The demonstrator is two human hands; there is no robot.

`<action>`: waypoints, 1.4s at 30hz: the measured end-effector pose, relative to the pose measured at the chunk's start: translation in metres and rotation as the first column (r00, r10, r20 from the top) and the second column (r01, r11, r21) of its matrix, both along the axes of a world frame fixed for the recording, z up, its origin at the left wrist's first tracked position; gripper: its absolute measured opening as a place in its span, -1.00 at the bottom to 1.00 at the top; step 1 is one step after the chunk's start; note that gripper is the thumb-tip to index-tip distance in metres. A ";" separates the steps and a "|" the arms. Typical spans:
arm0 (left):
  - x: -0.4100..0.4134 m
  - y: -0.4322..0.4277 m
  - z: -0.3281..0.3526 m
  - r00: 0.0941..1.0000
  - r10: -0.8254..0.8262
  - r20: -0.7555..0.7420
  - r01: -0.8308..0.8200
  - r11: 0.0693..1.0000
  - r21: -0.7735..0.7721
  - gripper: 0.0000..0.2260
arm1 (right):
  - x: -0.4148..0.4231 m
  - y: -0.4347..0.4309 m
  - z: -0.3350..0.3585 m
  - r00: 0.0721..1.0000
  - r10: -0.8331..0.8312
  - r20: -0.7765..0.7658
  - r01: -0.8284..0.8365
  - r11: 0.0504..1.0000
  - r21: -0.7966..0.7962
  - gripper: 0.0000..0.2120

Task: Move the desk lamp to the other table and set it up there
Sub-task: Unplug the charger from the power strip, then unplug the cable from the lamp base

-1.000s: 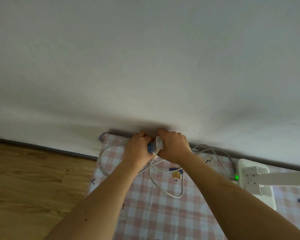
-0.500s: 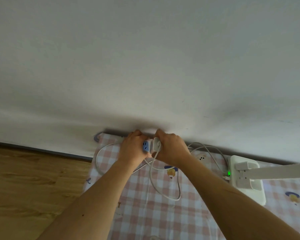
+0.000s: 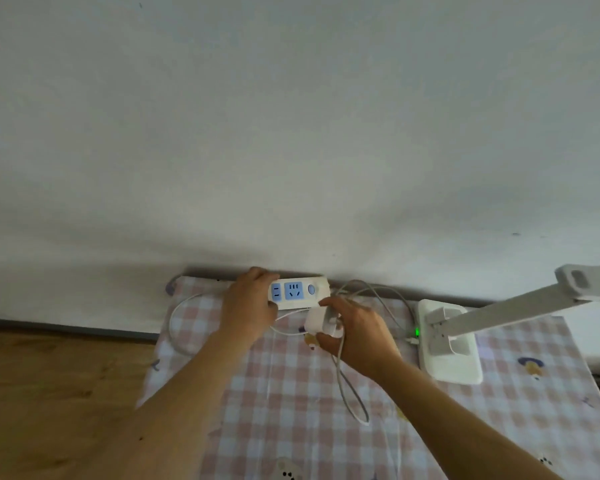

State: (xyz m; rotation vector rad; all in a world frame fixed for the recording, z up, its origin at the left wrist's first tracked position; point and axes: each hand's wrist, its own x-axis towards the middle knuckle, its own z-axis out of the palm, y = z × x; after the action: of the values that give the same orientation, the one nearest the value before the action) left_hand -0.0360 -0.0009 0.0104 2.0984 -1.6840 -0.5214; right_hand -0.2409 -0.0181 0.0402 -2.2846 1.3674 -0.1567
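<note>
my left hand (image 3: 248,308) grips the left end of the white power strip with blue sockets (image 3: 297,293), fingers curled over it, pinning it at twelve o'clock on the pink-and-white checked tablecloth (image 3: 291,410), against the wall. my right hand (image 3: 361,336), at four o'clock from the strip, pinches the small white plug adapter (image 3: 316,322) between thumb and fingertips, just clear of the sockets. its thin white cable (image 3: 352,398) loops toward six o'clock and seems to run to the white desk lamp with the folding arm (image 3: 447,351), though that end blurs. the lamp stands at three o'clock of my right hand. best to gather the slack in loose coils so nothing snags or tips the lamp when i lift it.
</note>
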 end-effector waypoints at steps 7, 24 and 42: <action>-0.046 0.006 0.008 0.992 -0.065 -0.104 0.053 0.992 -0.112 -0.66 | -0.037 0.033 -0.030 0.996 0.033 -0.081 -0.032 0.999 0.014 -0.52; -0.137 -0.003 0.022 0.969 -0.231 -0.086 0.218 0.967 -0.134 -0.75 | -0.117 0.049 -0.017 0.988 -0.106 -0.111 0.117 0.988 0.097 -0.46; -0.229 -0.027 0.005 0.953 -0.292 -0.079 0.289 0.956 -0.053 -0.71 | -0.176 -0.010 -0.007 0.777 -0.629 0.007 0.625 0.773 0.106 -0.25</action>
State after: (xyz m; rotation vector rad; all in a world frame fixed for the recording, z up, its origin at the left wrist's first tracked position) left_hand -0.2648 -0.0279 0.0152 1.7806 -1.9470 -0.6493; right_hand -0.4170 -0.0279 0.0336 -1.6450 2.0230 -0.3402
